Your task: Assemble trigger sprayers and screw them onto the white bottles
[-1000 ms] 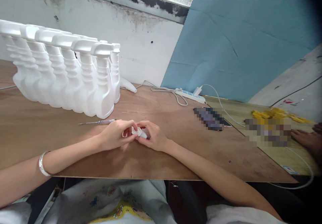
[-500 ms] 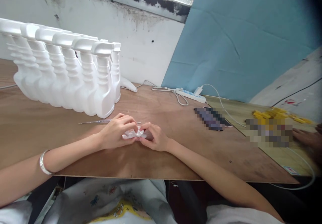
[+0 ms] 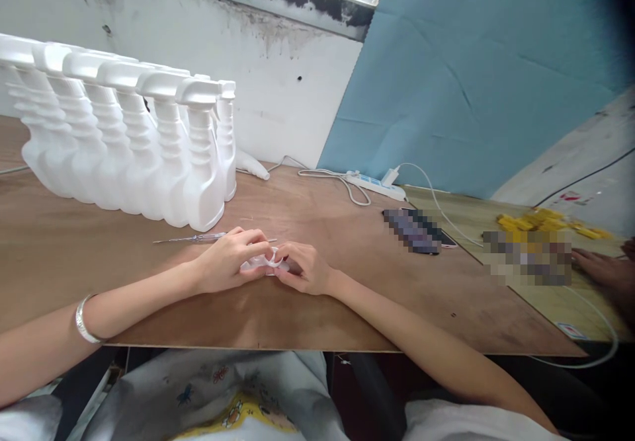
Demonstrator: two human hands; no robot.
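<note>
A wide brown plywood tabletop (image 3: 307,309) is filling most of the view, running from the white, stained wall at the back to the near edge above the person's lap. A long row of white plastic spray bottles with ribbed necks (image 3: 124,143) is standing upright along the back left of it, packed side by side. A second, paler wooden board (image 3: 461,219) is lying beside the tabletop on the right, where another person's hand (image 3: 598,269) is resting near a heap of small yellow pieces (image 3: 546,219). A white power strip with its cable (image 3: 374,186) is lying near the wall, and a dark phone (image 3: 414,231) is lying flat on the tabletop near the seam between the two boards.

A thin screwdriver with a clear handle (image 3: 191,237) is lying flat just behind the person's left hand (image 3: 231,262). That hand, with a silver bangle (image 3: 82,319) on its wrist, is curling its fingers around a small white plastic part (image 3: 265,262), which is sitting low over the middle of the tabletop. The right hand (image 3: 305,269) is meeting it there, pinching the same part from the other side with its fingertips, so both hands are grasping it together.
</note>
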